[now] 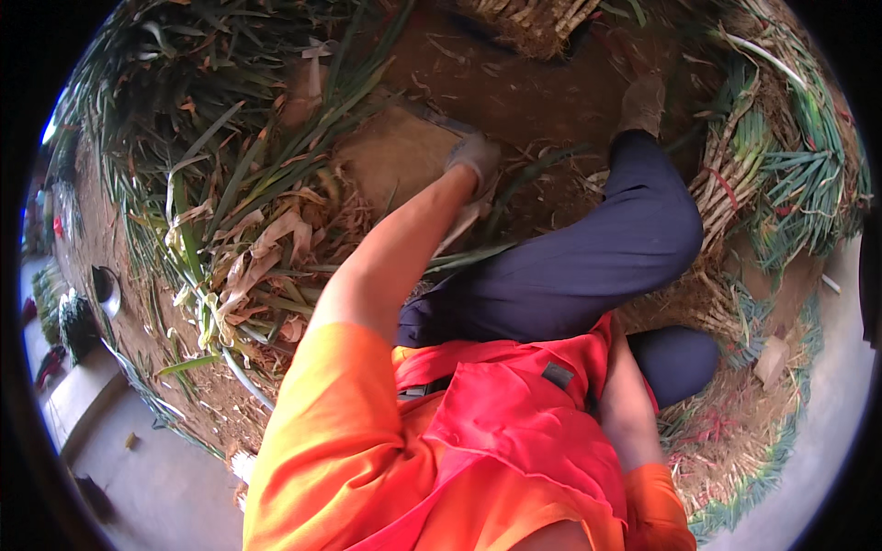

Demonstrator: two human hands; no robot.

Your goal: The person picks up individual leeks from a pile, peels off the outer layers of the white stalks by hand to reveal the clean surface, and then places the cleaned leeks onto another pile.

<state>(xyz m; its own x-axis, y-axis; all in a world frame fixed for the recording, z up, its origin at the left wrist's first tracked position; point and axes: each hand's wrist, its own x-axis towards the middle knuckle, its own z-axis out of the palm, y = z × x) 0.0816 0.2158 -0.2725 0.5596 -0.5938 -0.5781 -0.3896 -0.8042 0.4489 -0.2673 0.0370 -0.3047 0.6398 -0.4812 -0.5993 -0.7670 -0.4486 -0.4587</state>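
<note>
My left hand (476, 160), in a greyish glove, reaches forward to the right edge of a flat tan board or sheet (397, 151). Its fingers are blurred and partly hidden, so I cannot make out a grip. Just below it lies a pale strip of leaf or stalk (464, 226). My right forearm (628, 404) runs up beside my waist, and its hand is hidden behind the red apron (514, 427). Left of the board, long green onion leaves (266, 174) and dry, papery husks (276, 241) lie heaped.
A large heap of green onions (184, 73) rises at the far left. Tied bundles with roots (735, 174) lie at the right, and another root bundle (533, 23) at the far edge. My bent leg (570, 262) crosses the middle. Concrete floor (175, 477) shows lower left.
</note>
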